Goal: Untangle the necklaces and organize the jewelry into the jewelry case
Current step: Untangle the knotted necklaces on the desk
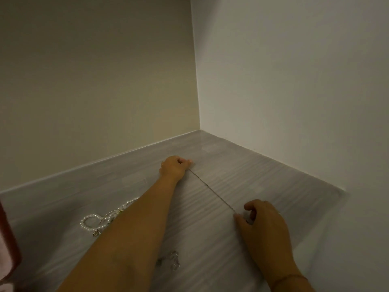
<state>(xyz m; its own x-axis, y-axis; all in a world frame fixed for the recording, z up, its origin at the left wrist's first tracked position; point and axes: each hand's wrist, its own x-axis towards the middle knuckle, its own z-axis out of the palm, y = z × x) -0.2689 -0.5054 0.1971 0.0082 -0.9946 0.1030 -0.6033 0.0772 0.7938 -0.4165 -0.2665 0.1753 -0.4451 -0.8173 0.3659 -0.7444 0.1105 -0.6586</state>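
Here, left hand (175, 167) and right hand (266, 221) each pinch an end of the thin chain (212, 191) in curled fingers (250, 205), stretching it straight over the grey worktop (263, 178) (probably to confirm it's knot-free), well apart from the pearl tangle (99, 218).

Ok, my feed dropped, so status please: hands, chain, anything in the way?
Left hand and right hand each pinch an end of the thin chain, stretched straight between them. Pearl strands partly under left forearm. Red case at left edge.
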